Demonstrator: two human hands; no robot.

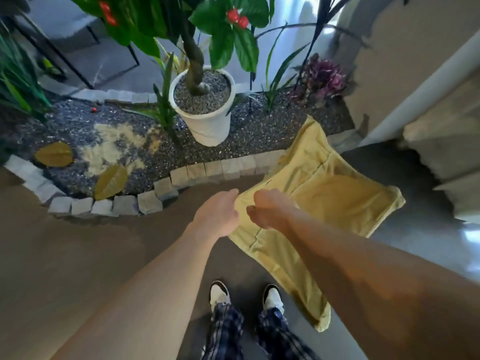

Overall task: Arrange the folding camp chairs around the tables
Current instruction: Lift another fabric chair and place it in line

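A yellow fabric piece, seemingly the seat cloth of a folding camp chair, hangs spread out in front of me above the floor. My left hand pinches its near left edge with the fingers closed. My right hand grips the same edge just to the right, fist closed on the cloth. No chair frame and no table show in the head view. The cloth's lower end droops toward my right shoe.
A gravel bed edged with grey stone blocks curves ahead. A white pot with a leafy plant stands in it. Grey-white draped fabric fills the right side. My feet stand on the grey floor.
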